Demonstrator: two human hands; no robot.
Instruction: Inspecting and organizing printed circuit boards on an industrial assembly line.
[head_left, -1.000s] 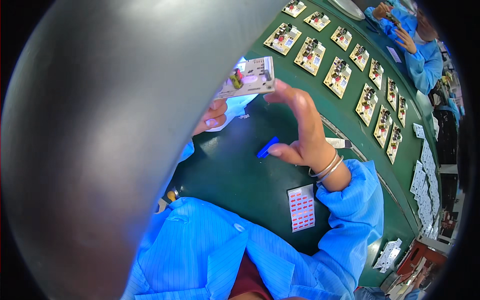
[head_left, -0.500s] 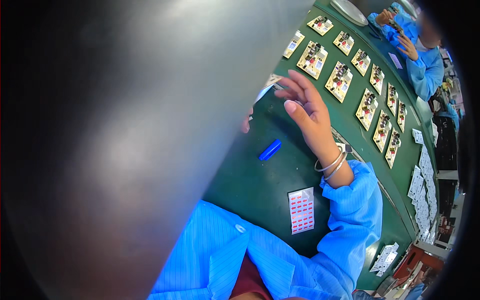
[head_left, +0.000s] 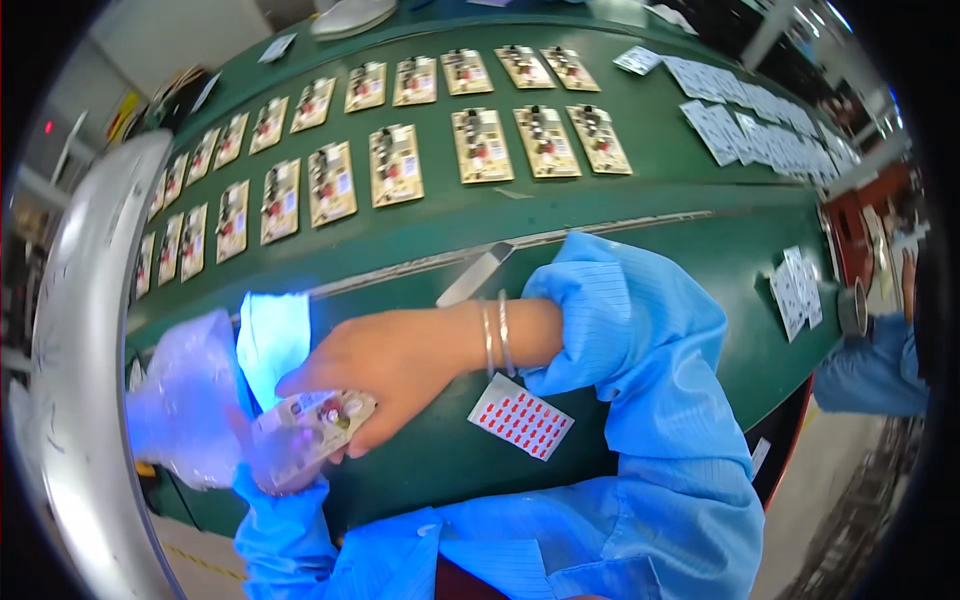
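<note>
A small circuit board (head_left: pixel 345 412) with parts mounted on it is tilted between my hands at the lower left. My right hand (head_left: pixel 395 350), with two bangles at its wrist, reaches across from the right; its thumb and fingers close around the board's near end. My left hand (head_left: pixel 270 472) comes up beneath the board's other end, washed in violet light, and its fingers are mostly hidden. Behind the hands, a pale sheet-like piece (head_left: pixel 273 345) glows blue-white. Beside it is a crumpled, see-through plastic shape (head_left: pixel 190 400), blurred and violet.
Two rows of circuit boards (head_left: pixel 397 165) line the green bench (head_left: pixel 620 210). A sticker sheet with red arrows (head_left: pixel 521 417) lies near my right forearm, a flat pale strip (head_left: pixel 475 277) beyond it. White panels (head_left: pixel 740 130) lie far right. A silvery post (head_left: pixel 100 350) rises at left.
The view has swung left, and the large grey blur is no longer across it. My right hand has gone from raised with loosely spread fingers to gripping the circuit board.
</note>
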